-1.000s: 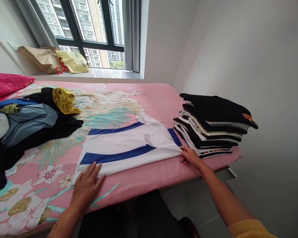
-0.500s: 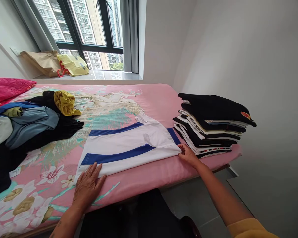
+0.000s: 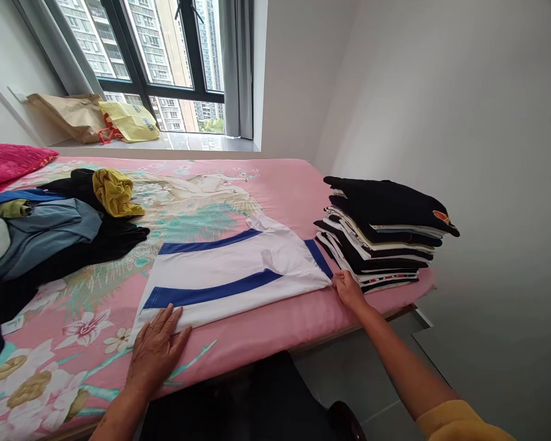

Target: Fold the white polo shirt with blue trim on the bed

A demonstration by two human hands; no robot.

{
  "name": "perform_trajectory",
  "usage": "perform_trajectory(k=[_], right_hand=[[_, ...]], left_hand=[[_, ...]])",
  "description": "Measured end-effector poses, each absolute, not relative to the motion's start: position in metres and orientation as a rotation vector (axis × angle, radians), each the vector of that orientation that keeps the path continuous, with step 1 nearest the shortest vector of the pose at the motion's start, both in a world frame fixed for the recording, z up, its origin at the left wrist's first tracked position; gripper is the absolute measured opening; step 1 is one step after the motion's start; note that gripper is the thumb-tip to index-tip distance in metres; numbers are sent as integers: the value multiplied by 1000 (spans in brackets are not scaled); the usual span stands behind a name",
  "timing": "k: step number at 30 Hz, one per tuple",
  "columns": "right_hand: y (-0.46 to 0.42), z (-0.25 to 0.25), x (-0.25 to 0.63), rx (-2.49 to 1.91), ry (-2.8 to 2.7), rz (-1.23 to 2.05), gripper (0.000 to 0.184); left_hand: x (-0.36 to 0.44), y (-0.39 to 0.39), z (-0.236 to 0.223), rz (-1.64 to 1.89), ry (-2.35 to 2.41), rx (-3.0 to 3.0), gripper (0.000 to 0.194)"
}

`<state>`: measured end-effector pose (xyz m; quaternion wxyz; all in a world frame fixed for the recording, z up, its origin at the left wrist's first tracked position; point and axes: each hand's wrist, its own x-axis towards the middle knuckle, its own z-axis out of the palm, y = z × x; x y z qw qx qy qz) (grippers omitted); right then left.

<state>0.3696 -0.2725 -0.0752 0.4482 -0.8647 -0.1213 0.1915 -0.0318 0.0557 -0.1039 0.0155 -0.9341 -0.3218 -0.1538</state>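
A white garment with blue stripes (image 3: 234, 275) lies flat and partly folded on the pink flowered bed sheet (image 3: 266, 331). My left hand (image 3: 155, 350) rests palm down with fingers spread on its near left corner. My right hand (image 3: 348, 288) is at the garment's right end, fingers curled on the cloth's edge. Just beyond that hand stands a stack of folded clothes (image 3: 381, 231), mostly black and white.
A heap of unfolded clothes (image 3: 50, 233), black, blue-grey and mustard yellow, covers the bed's left side. A red pillow (image 3: 9, 162) lies at far left. Paper and yellow bags (image 3: 101, 116) sit on the window sill. A white wall runs along the right.
Both hands stay on the garment. The right hand has shifted slightly toward the stack along the garment's right edge; the view has drifted a little.
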Motion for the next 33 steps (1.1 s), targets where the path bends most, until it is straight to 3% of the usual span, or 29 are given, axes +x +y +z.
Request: perform_trajectory(k=[7,15,33], right_hand=[[-257,-66,376,-1866,-18,973,29],[-257,-71,380,-1595,140,917,4],[-272,-80,377,-1541,-113,686,19]], left_hand=[[-32,57,-105,-493,-986,-2892,56],[-32,58,-107,-524,-969,-2894,56],[-32,60,-109,-544,-961,-2906,56]])
